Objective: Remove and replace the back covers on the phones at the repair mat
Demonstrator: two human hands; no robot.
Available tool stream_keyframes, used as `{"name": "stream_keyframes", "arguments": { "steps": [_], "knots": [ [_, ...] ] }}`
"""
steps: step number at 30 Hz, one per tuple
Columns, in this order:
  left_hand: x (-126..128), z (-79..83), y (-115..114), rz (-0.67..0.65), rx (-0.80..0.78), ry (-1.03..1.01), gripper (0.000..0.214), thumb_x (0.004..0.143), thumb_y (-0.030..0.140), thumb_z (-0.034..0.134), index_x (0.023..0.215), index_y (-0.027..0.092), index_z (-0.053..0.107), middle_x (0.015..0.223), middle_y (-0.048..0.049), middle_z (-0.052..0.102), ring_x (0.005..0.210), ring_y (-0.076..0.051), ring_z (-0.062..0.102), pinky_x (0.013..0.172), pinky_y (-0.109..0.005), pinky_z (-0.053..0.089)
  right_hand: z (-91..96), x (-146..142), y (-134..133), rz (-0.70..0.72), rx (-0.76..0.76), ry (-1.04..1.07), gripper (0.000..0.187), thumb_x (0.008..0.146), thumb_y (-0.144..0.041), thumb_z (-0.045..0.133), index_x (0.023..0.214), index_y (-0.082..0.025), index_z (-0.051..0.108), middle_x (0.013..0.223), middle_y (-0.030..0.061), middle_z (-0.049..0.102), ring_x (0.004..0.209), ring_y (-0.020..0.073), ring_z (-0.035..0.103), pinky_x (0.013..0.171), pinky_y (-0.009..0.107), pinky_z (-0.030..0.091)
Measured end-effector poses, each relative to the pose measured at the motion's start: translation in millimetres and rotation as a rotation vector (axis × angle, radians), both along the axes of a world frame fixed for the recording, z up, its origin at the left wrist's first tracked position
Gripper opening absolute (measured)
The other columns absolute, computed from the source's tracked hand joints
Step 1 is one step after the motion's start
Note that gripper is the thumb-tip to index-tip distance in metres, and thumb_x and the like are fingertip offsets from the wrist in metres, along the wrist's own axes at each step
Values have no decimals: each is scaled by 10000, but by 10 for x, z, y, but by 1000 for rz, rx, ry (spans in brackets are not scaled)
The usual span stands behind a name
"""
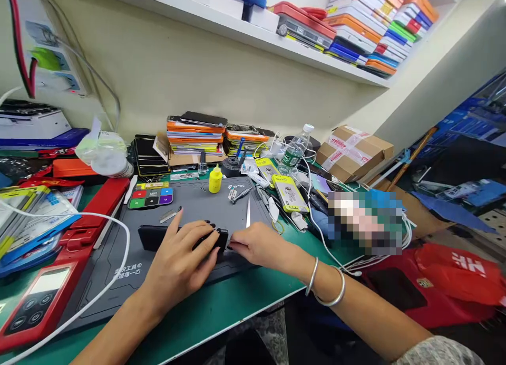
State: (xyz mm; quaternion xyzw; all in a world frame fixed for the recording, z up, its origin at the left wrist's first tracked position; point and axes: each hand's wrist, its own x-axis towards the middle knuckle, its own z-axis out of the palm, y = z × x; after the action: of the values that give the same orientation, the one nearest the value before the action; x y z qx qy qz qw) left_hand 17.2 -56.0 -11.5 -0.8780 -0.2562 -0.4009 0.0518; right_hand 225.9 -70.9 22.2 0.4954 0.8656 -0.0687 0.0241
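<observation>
A black smartphone (152,237) stands tilted on its long edge on the grey work mat (190,201). My left hand (179,254) grips it, fingers over the top edge and thumb on the near side. At the phone's right end is my right hand (256,246), its fingers pinched together; what they hold is hidden. Just beyond that hand lies a pointed silvery strip (248,213). A small flat metal piece (168,215) rests behind the phone. Farther back are a yellow dropper bottle (215,180), a screwdriver (241,194) and a tray with coloured squares (151,198).
A red device with buttons (43,296) lies along the mat's left side, crossed by a white cable (125,243). To the right are yellow packets (290,192), a plastic bottle (295,151) and a cardboard box (353,151). Stacked boxes (195,138) line the wall.
</observation>
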Motion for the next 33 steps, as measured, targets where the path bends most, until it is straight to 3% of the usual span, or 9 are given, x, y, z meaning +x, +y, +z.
{"name": "stream_keyframes", "arguments": {
  "steps": [7,16,24,33],
  "knots": [
    [4,-12,-96,44,-6,47,333,769,42,579,1086,143,593,1054,-107,668,1029,-222,625,1098,-611,305,-59,-3,-43,-3,-21,17,205,923,-268,517,906,-180,701,743,70,710,638,169,625,523,255,258],
    [26,5,-104,90,-22,36,295,768,58,569,1044,159,598,1007,-88,684,964,-210,653,1070,-591,355,117,-54,15,-10,11,25,215,922,-266,502,889,-180,696,742,74,706,676,184,629,523,266,233],
    [111,49,-102,164,-139,-23,245,771,90,543,984,203,586,966,-38,689,908,-178,658,1074,-554,355,-92,-36,27,20,-33,0,206,938,-244,493,930,-171,686,758,78,712,663,165,629,531,241,272],
    [196,130,-129,259,-246,-11,116,795,194,528,905,211,559,884,-5,675,796,-158,630,1102,-471,317,-38,-75,41,18,-64,27,203,910,-236,507,890,-173,700,706,70,698,616,167,604,506,250,251]
  ]
}}
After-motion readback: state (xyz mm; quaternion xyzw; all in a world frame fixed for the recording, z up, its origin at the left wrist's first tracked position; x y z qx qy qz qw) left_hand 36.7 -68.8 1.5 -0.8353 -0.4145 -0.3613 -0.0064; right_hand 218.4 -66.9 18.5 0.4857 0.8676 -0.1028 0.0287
